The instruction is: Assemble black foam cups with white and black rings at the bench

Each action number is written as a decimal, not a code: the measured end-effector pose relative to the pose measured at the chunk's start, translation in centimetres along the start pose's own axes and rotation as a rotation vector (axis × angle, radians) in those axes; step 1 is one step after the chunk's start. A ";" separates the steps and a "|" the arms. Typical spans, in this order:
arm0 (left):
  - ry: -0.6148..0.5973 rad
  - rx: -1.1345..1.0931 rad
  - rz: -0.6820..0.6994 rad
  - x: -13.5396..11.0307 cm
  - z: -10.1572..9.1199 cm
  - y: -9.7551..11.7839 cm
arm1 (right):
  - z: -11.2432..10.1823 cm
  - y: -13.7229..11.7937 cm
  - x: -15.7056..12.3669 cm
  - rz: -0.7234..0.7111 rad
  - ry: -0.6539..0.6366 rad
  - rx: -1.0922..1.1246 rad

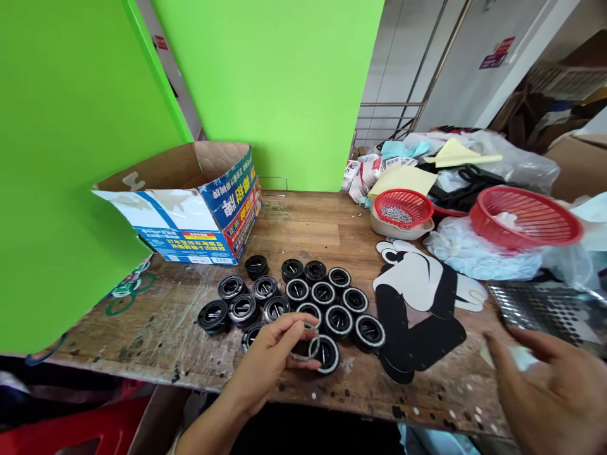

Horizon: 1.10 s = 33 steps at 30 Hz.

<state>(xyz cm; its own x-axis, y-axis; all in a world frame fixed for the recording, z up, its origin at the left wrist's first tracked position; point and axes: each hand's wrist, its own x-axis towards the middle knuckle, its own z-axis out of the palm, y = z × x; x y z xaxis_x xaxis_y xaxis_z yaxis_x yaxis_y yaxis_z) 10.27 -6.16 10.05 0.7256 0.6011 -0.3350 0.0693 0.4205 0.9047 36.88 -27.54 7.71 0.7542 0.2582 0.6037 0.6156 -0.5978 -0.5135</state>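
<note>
My left hand [279,341] pinches a thin, pale see-through ring [313,347] between thumb and fingers. It hovers over the front of a group of round black discs [337,321], each with a slotted centre. Several discs on the right side carry a light grey ring on top, while those on the left, such as one black disc [213,316], look plain black. Off to the right, my right hand [550,385] is blurred, thumb and fingers apart, near a whitish flat piece [519,357] on the table. Nothing is seen held in it.
Behind the discs stands an open cardboard box [190,237]. Black and white cartoon-shaped cutouts [417,316] lie right of the discs. Further back are a red basket [403,205] of small pieces, a larger red basket [526,218] and plastic bags. Green panels [275,95] rise behind.
</note>
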 end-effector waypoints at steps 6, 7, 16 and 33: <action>-0.010 -0.069 0.105 3.4 2.2 0.6 | 6.1 -12.8 -2.3 0.120 -0.887 0.765; -0.011 -0.068 0.121 4.1 2.3 0.7 | 7.3 -13.9 -2.3 0.125 -0.953 0.825; 0.364 1.009 0.544 9.7 -1.6 2.1 | 15.9 -15.3 3.1 0.045 -0.919 0.605; 0.380 1.711 0.551 9.6 -1.0 0.9 | 17.6 -16.8 3.0 -0.450 -0.855 0.008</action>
<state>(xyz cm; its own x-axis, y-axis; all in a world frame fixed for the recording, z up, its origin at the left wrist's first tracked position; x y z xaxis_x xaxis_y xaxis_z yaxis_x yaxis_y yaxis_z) 16.62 0.65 7.39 0.7459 0.6201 0.2430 0.6209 -0.7795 0.0831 32.80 -3.38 7.40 0.3567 0.9290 0.0984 0.8868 -0.3036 -0.3483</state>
